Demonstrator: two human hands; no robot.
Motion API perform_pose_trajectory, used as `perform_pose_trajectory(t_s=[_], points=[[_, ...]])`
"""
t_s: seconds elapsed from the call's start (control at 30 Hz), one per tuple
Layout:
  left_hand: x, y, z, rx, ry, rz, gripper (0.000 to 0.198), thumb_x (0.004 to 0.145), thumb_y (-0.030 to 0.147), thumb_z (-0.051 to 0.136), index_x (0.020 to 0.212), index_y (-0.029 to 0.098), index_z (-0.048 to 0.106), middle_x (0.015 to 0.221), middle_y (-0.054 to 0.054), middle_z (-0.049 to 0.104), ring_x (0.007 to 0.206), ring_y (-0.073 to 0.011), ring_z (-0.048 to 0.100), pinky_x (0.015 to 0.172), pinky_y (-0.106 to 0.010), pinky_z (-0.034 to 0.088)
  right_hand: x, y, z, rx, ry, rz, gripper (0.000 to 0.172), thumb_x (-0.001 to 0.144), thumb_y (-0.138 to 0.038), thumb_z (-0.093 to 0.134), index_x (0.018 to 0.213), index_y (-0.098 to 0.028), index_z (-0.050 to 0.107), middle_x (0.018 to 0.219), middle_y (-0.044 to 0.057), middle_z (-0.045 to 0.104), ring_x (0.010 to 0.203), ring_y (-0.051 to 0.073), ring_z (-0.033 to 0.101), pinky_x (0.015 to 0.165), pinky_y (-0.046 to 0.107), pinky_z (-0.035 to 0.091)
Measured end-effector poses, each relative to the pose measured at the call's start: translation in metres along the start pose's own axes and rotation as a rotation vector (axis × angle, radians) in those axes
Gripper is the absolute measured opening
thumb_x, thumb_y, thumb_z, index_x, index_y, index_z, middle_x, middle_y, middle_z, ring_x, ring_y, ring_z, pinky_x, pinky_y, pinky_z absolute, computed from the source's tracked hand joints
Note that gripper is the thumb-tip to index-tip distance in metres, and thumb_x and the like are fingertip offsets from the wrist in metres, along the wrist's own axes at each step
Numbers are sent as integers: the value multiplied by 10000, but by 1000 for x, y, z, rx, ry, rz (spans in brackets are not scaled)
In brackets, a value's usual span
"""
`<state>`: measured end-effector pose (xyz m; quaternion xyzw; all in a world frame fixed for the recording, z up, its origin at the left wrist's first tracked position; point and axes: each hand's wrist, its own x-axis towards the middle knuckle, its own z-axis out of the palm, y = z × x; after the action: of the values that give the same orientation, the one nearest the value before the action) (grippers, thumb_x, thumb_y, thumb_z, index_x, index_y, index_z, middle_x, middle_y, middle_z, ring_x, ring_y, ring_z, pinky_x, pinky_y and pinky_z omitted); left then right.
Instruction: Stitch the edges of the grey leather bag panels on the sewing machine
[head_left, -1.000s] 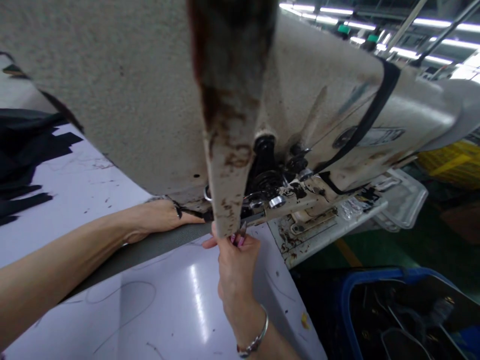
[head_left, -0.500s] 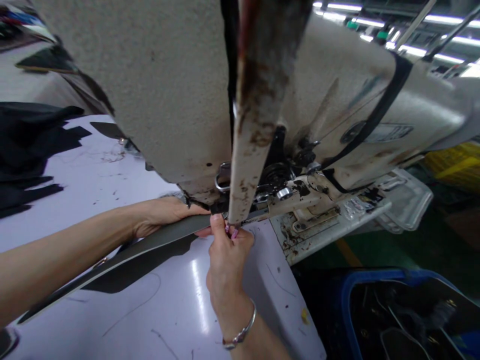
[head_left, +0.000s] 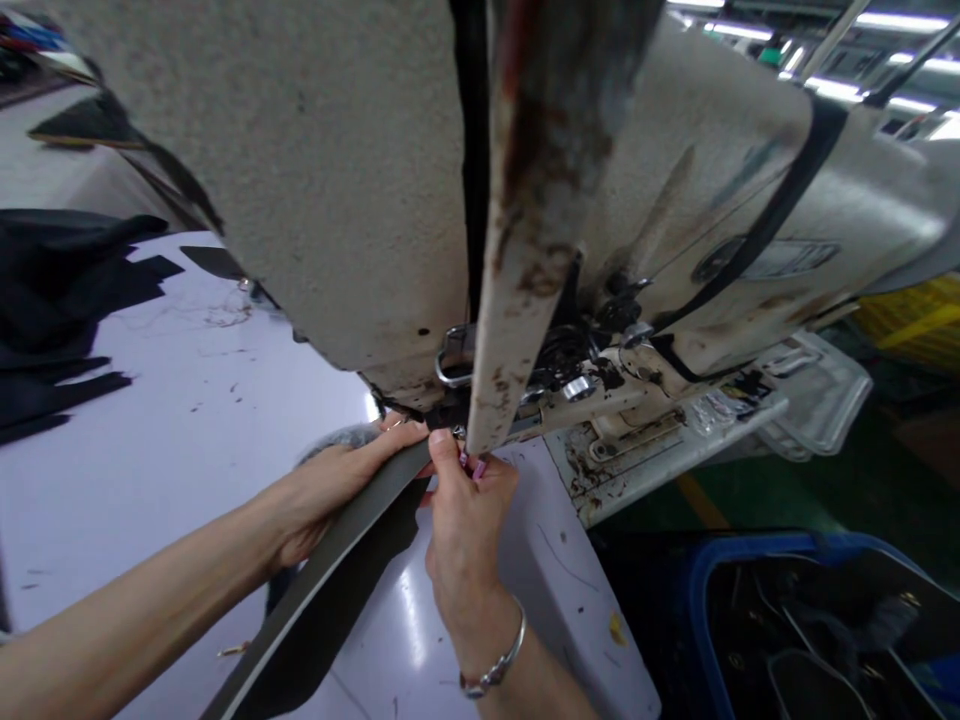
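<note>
A long dark grey sheet with a pale cut edge [head_left: 341, 545], perhaps leather or faux leather, runs up to the needle area of a sewing machine [head_left: 360, 200]. My left hand [head_left: 330, 495] holds it from the left, its thumb reaching toward the presser area and its lower fingers hidden behind the sheet. From the right, my right hand [head_left: 469, 530] grips the sheet's end between thumb and bent fingers. Small pink bits show at these fingers; I cannot make out what they are. The machine's head and guard bar hide the needle.
Dark fabric pieces [head_left: 60, 300] lie at the left of the white table [head_left: 172, 450]. A blue-rimmed bin [head_left: 697, 600] with dark pieces stands at the lower right. Beyond the machine bed [head_left: 660, 440] is a clear plastic tray [head_left: 825, 400].
The sheet has swung, its near end now pointing more toward me and further right. My left forearm has moved lower and its hand has turned. My right hand stays at the machine.
</note>
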<state>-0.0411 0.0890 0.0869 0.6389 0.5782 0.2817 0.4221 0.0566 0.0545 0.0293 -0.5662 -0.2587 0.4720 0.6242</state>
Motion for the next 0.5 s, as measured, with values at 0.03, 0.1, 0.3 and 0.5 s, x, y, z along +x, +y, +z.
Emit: perform_pose_trajectory(t_s=[0.03, 0.1, 0.3, 0.5], points=[[-2, 0, 2, -144, -65, -162, 474, 904, 628, 522, 790, 192, 667, 603, -40, 723, 486, -220, 684, 443, -334, 565, 0, -1, -1, 13, 10, 13, 357, 904, -449, 676, 686, -168, 648, 623, 1, 600, 571, 139, 513, 547, 256, 406], [-8, 3, 9, -471, -127, -493, 403, 841, 629, 621, 866, 228, 656, 650, -35, 740, 499, -229, 691, 447, -349, 577, 1, -3, -4, 21, 18, 18, 389, 879, -445, 702, 626, -180, 572, 586, -24, 533, 545, 123, 453, 519, 248, 372], [-21, 15, 35, -794, 84, -720, 574, 835, 556, 678, 1324, 290, 541, 595, 43, 681, 452, -195, 639, 449, -321, 557, 5, -13, -11, 14, -14, 11, 360, 838, -396, 716, 605, -172, 555, 587, -20, 495, 554, 116, 426, 502, 237, 374], [-28, 17, 67, -924, 348, -545, 698, 818, 439, 742, 1458, 341, 481, 880, 14, 761, 615, -142, 695, 511, -204, 537, 13, -31, -27, -35, -100, 99, 353, 711, -359, 768, 556, -179, 507, 544, -39, 443, 521, 103, 383, 478, 232, 358]])
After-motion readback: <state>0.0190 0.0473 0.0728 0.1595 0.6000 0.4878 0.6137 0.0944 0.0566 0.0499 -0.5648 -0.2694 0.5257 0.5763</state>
